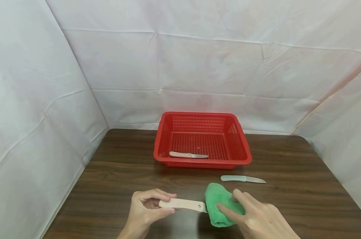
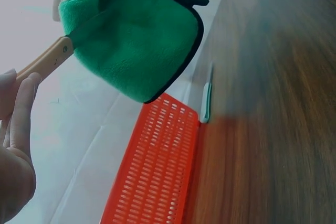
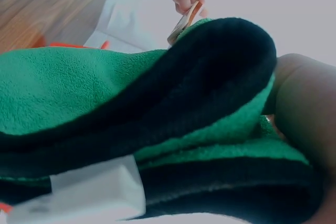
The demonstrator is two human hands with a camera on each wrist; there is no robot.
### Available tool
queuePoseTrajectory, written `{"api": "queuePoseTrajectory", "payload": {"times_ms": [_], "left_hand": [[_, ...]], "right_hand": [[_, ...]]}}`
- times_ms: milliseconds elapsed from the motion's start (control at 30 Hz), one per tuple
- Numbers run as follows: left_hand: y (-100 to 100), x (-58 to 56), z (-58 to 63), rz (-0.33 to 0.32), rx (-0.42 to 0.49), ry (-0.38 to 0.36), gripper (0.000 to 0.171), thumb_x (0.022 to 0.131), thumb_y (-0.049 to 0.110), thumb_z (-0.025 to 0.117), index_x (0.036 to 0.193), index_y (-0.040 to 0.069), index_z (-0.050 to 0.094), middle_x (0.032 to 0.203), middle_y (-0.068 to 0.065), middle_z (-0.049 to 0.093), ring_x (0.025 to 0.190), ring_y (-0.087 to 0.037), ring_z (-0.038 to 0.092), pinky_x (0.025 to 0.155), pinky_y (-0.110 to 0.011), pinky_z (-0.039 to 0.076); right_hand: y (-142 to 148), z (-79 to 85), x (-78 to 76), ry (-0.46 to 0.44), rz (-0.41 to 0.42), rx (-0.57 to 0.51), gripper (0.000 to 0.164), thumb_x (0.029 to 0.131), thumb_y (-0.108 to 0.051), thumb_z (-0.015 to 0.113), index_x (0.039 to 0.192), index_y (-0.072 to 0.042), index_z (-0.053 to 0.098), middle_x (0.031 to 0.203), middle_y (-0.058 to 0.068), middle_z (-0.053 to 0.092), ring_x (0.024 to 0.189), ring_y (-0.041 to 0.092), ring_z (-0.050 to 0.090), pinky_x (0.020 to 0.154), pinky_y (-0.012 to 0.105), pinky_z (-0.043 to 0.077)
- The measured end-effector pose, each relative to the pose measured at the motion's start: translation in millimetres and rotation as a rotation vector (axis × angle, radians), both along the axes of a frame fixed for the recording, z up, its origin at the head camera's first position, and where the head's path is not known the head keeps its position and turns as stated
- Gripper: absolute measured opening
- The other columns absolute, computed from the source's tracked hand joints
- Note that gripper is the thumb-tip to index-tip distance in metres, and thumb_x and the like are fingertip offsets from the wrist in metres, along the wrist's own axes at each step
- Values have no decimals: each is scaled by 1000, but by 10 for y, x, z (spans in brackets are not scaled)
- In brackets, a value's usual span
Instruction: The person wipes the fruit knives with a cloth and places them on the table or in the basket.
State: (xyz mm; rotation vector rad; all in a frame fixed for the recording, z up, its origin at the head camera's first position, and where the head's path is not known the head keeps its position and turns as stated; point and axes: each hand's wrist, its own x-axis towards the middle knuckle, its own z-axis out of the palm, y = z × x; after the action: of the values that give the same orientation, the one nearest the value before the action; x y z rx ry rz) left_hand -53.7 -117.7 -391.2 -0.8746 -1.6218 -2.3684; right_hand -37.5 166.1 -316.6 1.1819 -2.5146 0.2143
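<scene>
My left hand pinches the pale wooden handle of a knife between thumb and fingers, above the front of the table. Most of that knife's blade is hidden in a green cloth, folded around it. The cloth is gripped by my right hand, its index finger lying along the fabric. In the left wrist view the cloth hangs down with a black edge, the handle running into its fold. The right wrist view is mostly filled by the cloth and its dark border.
A red plastic basket stands at the back of the wooden table, with a pale-handled knife lying inside near its front wall. Between basket and cloth lies another knife with a light green handle, blade to the right. White sheets surround the table.
</scene>
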Motion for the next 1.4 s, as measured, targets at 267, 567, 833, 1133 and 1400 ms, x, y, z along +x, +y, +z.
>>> {"api": "queuePoseTrajectory", "payload": {"times_ms": [267,567,833,1133,1400], "left_hand": [[-81,9,23,16,17,0,35,60,-28,60,88,-7,63,90,-27,61,79,-29,62,57,-31,54],[-193,41,48,17,18,-3,38,60,-30,58,90,-7,63,93,-23,63,82,-30,62,61,-32,54],[-204,39,69,12,-15,7,38,60,-30,58,90,-8,63,92,-23,63,82,-29,62,60,-32,54],[-193,33,63,20,-69,-17,34,61,-27,60,89,-8,63,92,-22,63,81,-29,62,59,-33,54],[-112,5,58,11,-76,-34,31,62,-24,62,89,-8,63,92,-23,62,81,-28,62,57,-33,54]], "right_hand": [[83,-3,61,-28,-72,49,49,87,-43,16,109,-35,60,91,-1,42,65,4,33,36,5,17],[155,-35,40,82,-100,10,60,81,-21,9,102,-37,63,86,-5,39,65,3,31,37,5,8],[176,-32,44,90,-108,-22,58,83,-24,9,105,-37,61,87,-6,40,60,-1,28,37,5,7],[170,66,45,46,-136,-14,57,85,-31,8,114,-36,57,95,-2,47,52,-5,21,37,5,13],[59,93,0,86,-71,-87,55,84,-25,12,109,-31,61,94,0,49,56,-1,33,36,4,14]]}}
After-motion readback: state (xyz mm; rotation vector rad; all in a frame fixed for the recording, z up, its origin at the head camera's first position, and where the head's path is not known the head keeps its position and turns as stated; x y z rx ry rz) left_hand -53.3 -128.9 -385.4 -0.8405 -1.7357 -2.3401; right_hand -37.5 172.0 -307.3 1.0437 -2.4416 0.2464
